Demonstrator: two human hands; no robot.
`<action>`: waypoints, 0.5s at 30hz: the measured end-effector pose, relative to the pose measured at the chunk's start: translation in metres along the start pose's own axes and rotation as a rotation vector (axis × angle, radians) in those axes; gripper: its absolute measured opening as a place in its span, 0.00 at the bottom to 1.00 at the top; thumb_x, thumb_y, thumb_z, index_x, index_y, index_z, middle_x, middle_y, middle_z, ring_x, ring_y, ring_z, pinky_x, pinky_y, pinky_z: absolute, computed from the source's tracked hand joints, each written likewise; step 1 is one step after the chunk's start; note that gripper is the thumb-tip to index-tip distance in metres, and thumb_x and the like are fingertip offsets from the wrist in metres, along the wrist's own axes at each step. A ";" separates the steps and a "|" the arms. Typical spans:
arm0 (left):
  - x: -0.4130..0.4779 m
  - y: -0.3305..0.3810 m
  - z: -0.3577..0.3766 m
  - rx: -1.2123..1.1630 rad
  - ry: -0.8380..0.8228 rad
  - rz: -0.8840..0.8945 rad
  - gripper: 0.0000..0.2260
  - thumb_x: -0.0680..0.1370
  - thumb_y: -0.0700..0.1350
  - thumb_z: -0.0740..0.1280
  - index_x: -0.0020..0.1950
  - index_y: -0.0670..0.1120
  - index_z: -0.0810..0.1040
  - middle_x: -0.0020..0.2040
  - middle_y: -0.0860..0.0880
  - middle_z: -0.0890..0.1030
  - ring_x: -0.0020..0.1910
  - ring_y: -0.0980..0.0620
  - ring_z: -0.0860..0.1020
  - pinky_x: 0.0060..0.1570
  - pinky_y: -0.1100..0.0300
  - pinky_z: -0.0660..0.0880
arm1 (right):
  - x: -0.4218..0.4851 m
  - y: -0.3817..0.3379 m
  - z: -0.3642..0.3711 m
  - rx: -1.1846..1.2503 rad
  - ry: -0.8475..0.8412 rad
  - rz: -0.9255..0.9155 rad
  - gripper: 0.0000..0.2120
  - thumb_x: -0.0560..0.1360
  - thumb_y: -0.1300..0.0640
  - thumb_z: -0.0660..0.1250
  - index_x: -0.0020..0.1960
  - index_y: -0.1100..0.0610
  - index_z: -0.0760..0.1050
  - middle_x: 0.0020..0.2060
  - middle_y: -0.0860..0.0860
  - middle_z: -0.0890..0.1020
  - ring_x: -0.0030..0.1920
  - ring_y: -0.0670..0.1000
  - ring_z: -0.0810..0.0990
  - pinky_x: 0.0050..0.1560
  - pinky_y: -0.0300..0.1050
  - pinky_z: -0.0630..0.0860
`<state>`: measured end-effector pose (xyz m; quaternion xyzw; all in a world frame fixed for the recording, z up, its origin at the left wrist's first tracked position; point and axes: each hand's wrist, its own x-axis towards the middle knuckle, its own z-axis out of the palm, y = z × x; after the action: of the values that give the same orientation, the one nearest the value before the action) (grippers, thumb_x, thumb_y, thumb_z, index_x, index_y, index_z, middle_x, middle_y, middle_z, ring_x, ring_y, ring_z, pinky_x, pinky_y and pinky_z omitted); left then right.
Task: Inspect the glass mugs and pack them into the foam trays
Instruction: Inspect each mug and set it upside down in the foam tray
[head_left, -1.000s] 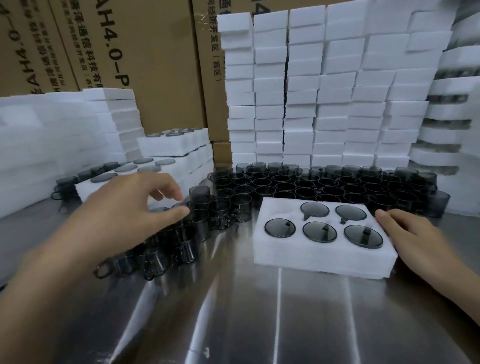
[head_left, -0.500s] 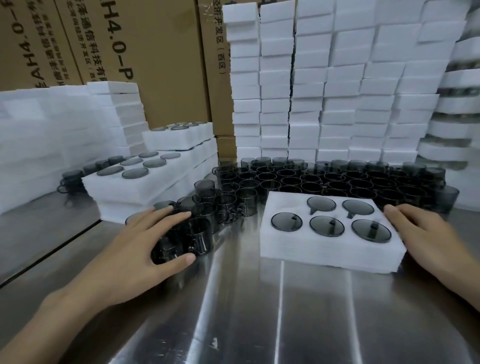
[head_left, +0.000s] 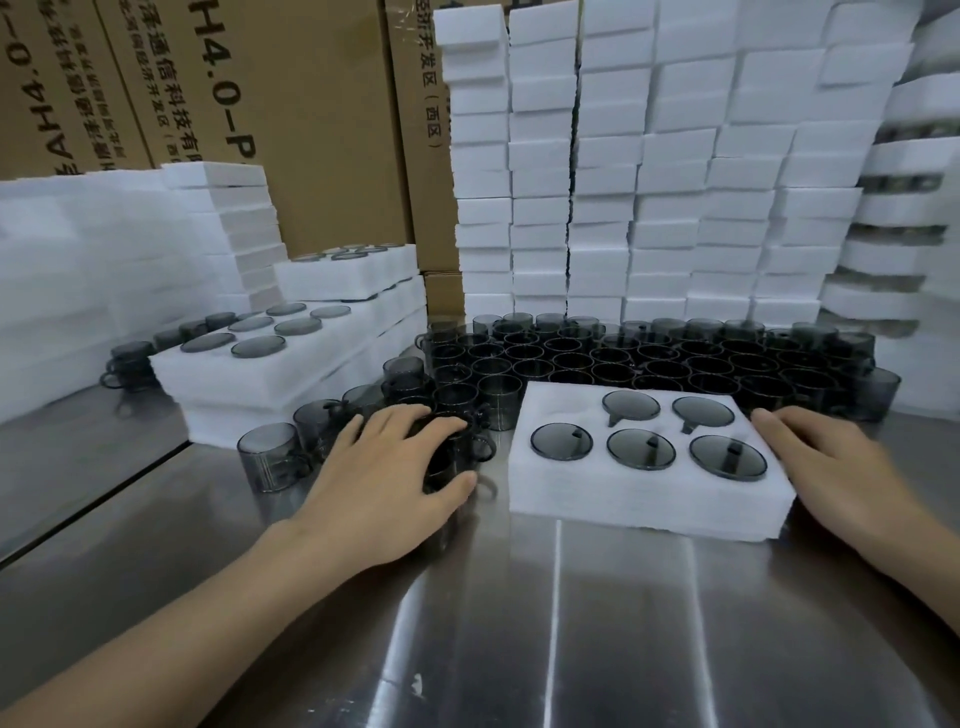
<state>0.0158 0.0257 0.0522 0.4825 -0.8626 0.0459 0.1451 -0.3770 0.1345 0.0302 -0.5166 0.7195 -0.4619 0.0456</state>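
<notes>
Mugs (head_left: 623, 364) of dark glass, massed upright in close rows on the table (head_left: 571, 649), right behind the tray (head_left: 649, 499) and against its back edge; too many and too overlapped to count. A looser cluster left of the tray, under and around the left hand (head_left: 384, 478); a lone mug (head_left: 267, 457) at the near-left end of it. In the tray, five mugs sunk in pockets: two in the back row, three in the front row.

Left hand on top of one mug (head_left: 449, 457) of the cluster, fingers (head_left: 431, 428) curled over its rim and thumb against its near side, holding it; neighbours crowding close behind and at the left. Right hand (head_left: 831, 467) flat at the tray's right edge, fingers (head_left: 779, 421) straight and relaxed, holding nothing.

Around: filled trays (head_left: 249, 395) stacked at the left, six dark discs showing in the top one, with more mugs half hidden behind that stack. Tall foam stacks (head_left: 675, 182) like a wall at the back and right. Brown boxes (head_left: 311, 130) with printed letters behind.

Against half a second ago: left hand nearer to the tray's left edge, same curled hold. Against one second ago: no more raised above the cluster with fingers apart, now down on the mug. Right hand at the same edge in all three.
</notes>
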 end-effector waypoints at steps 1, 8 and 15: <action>0.004 0.002 0.002 0.008 0.014 0.003 0.29 0.82 0.70 0.55 0.82 0.65 0.62 0.84 0.56 0.61 0.84 0.52 0.56 0.84 0.45 0.51 | 0.000 0.000 0.000 0.003 -0.004 -0.004 0.16 0.85 0.41 0.61 0.43 0.42 0.81 0.34 0.42 0.83 0.41 0.52 0.81 0.46 0.50 0.74; 0.020 0.008 0.008 -0.001 0.112 0.042 0.22 0.81 0.67 0.61 0.73 0.61 0.74 0.80 0.57 0.67 0.80 0.52 0.63 0.79 0.48 0.58 | -0.001 0.001 0.000 0.013 -0.011 -0.008 0.18 0.85 0.40 0.61 0.43 0.46 0.81 0.33 0.46 0.82 0.41 0.55 0.81 0.46 0.50 0.74; 0.035 0.013 -0.002 -0.219 0.078 -0.040 0.08 0.80 0.63 0.69 0.54 0.63 0.84 0.73 0.60 0.74 0.74 0.52 0.69 0.69 0.47 0.69 | -0.001 0.001 0.000 0.004 -0.009 -0.004 0.17 0.85 0.39 0.61 0.45 0.44 0.82 0.33 0.44 0.83 0.41 0.52 0.81 0.45 0.49 0.73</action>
<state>-0.0124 0.0040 0.0652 0.4789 -0.8462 -0.0326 0.2314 -0.3777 0.1351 0.0290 -0.5199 0.7173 -0.4612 0.0488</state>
